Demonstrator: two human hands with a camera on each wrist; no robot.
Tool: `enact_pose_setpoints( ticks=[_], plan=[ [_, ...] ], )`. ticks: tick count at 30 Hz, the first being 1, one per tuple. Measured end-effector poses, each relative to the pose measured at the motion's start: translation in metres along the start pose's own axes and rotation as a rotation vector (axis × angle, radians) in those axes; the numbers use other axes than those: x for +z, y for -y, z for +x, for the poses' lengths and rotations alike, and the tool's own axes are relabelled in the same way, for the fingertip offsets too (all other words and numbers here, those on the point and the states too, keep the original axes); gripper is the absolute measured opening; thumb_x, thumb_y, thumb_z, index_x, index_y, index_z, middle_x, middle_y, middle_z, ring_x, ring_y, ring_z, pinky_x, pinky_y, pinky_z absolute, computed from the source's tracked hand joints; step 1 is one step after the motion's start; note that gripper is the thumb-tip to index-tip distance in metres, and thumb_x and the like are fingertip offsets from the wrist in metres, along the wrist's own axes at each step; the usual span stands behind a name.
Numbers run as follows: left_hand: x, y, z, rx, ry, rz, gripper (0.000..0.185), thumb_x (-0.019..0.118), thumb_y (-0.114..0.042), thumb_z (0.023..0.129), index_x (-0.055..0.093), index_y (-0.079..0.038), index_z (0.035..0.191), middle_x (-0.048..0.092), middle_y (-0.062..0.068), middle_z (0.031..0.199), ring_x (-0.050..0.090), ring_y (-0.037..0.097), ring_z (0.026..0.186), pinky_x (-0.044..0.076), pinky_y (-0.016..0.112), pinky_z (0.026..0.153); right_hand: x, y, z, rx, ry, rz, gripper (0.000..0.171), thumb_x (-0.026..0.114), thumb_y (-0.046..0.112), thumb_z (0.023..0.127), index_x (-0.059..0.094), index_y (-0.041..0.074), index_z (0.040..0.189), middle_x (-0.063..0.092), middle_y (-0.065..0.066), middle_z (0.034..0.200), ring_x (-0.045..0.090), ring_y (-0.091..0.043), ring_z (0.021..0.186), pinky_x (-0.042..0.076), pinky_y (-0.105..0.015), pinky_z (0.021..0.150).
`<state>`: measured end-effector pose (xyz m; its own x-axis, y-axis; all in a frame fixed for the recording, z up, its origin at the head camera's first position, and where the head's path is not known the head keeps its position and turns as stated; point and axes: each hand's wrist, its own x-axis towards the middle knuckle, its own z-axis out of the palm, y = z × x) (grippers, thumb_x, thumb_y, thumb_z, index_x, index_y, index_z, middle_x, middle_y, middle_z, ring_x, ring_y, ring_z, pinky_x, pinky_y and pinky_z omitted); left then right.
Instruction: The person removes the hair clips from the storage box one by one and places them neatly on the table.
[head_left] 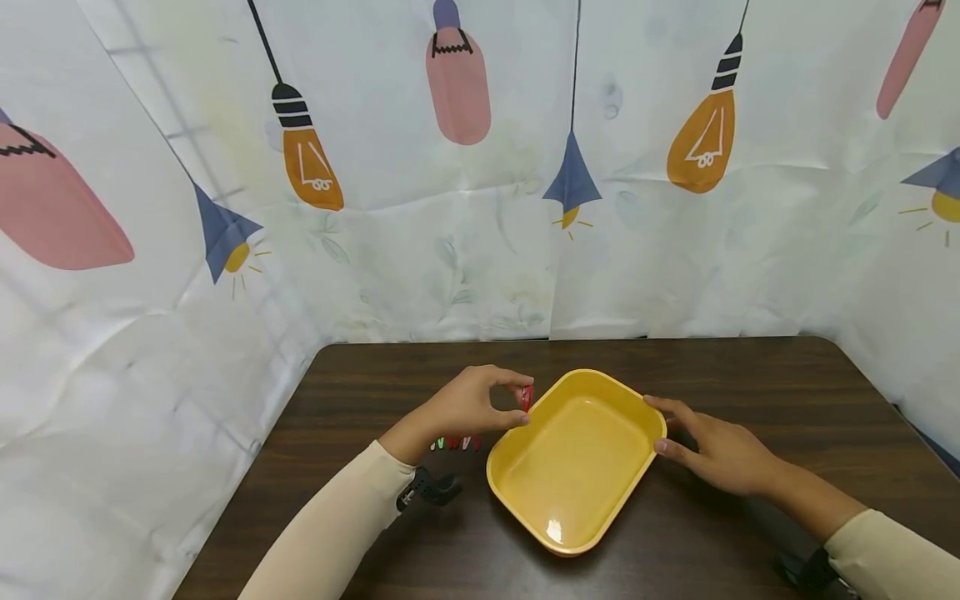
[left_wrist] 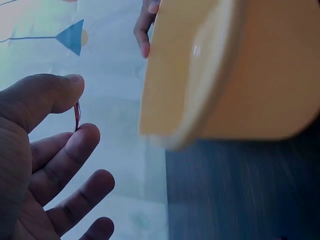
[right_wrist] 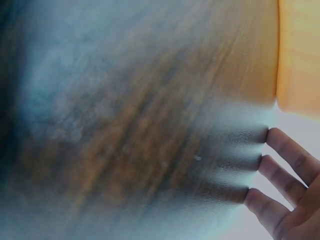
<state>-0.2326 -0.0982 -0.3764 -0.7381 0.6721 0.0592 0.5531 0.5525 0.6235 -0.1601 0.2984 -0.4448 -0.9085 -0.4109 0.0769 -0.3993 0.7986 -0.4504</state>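
Left hand (head_left: 468, 404) pinching red piece (head_left: 527, 397) just above tray (head_left: 577, 533) left rim; right hand (head_left: 712, 450) flat, fingers (head_left: 663, 406) straight against right rim; tray mid-bench (head_left: 750, 367)

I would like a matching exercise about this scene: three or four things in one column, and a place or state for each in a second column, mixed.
Things:
1. small red piece
2. yellow plastic tray
3. right hand
4. small red and green pieces

Places or states:
a. lie on the table under the left wrist
b. pinched by the left hand
c. open, fingers at the tray's rim
d. empty, on the dark wooden table

Pairs: 1-b, 2-d, 3-c, 4-a
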Motion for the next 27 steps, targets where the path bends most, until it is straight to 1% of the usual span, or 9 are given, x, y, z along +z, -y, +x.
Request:
enact_pose_setpoints(
  ticks=[4,8,11,15,18,22,27],
  plan=[
    [-0.003,0.009,-0.008,-0.026,-0.018,-0.005,0.055,0.081,-0.040,0.089,0.067,-0.018,0.137,0.067,-0.016,0.105,0.059,0.017,0.120,0.047,0.051,0.104,-0.001,0.000,0.000,-0.017,-0.004,0.001,0.064,0.059,0.044,0.104,0.031,0.033,0.159,0.068,-0.008,0.128,0.068,-0.039,0.106,0.055,-0.048,0.062],
    [-0.005,0.018,-0.016,-0.035,-0.028,-0.019,0.055,0.081,-0.036,0.089,0.066,-0.014,0.137,0.068,-0.009,0.106,0.060,0.025,0.118,0.047,0.054,0.103,-0.001,0.000,0.000,-0.020,-0.005,0.001,0.064,0.060,0.044,0.103,0.030,0.034,0.159,0.068,-0.008,0.128,0.068,-0.038,0.103,0.054,-0.045,0.060],
    [-0.007,0.025,-0.022,-0.044,-0.040,-0.027,0.054,0.082,-0.035,0.089,0.066,-0.014,0.137,0.068,-0.006,0.107,0.060,0.029,0.117,0.047,0.055,0.102,-0.001,0.000,0.000,-0.019,-0.007,0.002,0.064,0.060,0.045,0.103,0.030,0.035,0.159,0.068,-0.007,0.128,0.069,-0.038,0.102,0.054,-0.044,0.060],
    [-0.010,0.035,-0.031,-0.070,-0.056,-0.034,0.054,0.081,-0.038,0.089,0.066,-0.018,0.137,0.068,-0.005,0.109,0.059,0.026,0.119,0.046,0.057,0.103,-0.001,0.000,-0.001,-0.026,-0.005,0.005,0.064,0.060,0.043,0.103,0.030,0.034,0.159,0.068,-0.008,0.128,0.069,-0.037,0.101,0.054,-0.044,0.060],
    [-0.012,0.042,-0.038,-0.084,-0.067,-0.036,0.054,0.081,-0.040,0.089,0.066,-0.020,0.137,0.068,-0.007,0.109,0.057,0.023,0.123,0.045,0.057,0.103,0.000,0.000,-0.001,-0.020,-0.003,0.005,0.064,0.060,0.043,0.103,0.030,0.034,0.159,0.068,-0.007,0.128,0.069,-0.037,0.100,0.054,-0.043,0.060],
    [-0.015,0.049,-0.047,-0.106,-0.080,-0.038,0.052,0.080,-0.039,0.090,0.066,-0.022,0.137,0.066,-0.012,0.107,0.056,0.023,0.126,0.046,0.057,0.103,0.000,-0.001,-0.001,-0.012,0.004,0.004,0.064,0.059,0.044,0.104,0.029,0.034,0.160,0.067,-0.009,0.129,0.069,-0.037,0.099,0.052,-0.041,0.058],
    [-0.017,0.058,-0.058,-0.135,-0.092,-0.070,0.053,0.081,-0.034,0.090,0.066,-0.017,0.138,0.066,-0.009,0.107,0.056,0.027,0.125,0.045,0.060,0.102,0.001,-0.001,-0.001,-0.010,0.003,-0.003,0.065,0.059,0.045,0.104,0.029,0.034,0.160,0.067,-0.009,0.130,0.069,-0.039,0.101,0.052,-0.042,0.058]
  ],
)
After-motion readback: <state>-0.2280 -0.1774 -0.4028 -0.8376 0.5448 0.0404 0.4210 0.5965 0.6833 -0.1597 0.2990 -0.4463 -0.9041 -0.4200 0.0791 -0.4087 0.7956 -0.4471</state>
